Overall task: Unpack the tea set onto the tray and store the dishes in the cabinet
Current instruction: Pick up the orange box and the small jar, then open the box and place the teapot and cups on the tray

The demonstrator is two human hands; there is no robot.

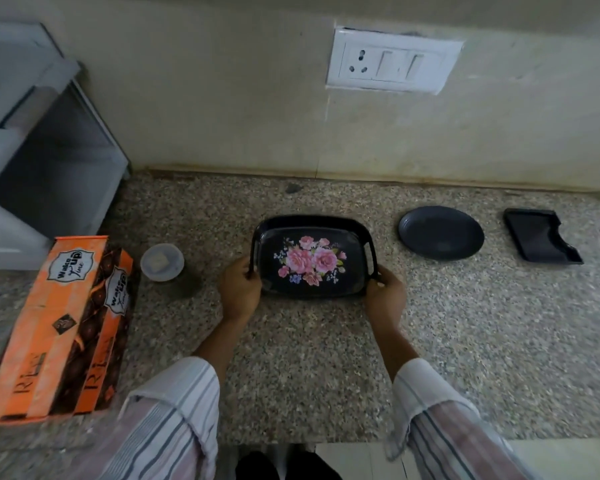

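Nearest the front edge of the speckled stone counter (291, 375), two arms in striped sleeves (174, 410) reach forward. At the front left corner lies a long orange tea set box (59, 327), flat on its side, with its far end pointing at the wall.

A little farther in, near the middle of the counter, sits the black tray (314, 259) with pink flowers painted on it. The left hand (239, 289) curls its fingers round the tray's left handle. The right hand (385, 294) curls round the tray's near right corner, by the right handle. Whether the tray rests on the counter or is lifted a bit, I cannot tell.

Between the box and the tray stands a small round tub with a clear lid (162, 262). To the right of the tray lies a dark round plate (440, 233), apart from it. Near the right edge lies a dark square dish (541, 239).

At the back is the wall, with a white socket and switches (392, 62). At the back left stands a white cabinet (32, 140).
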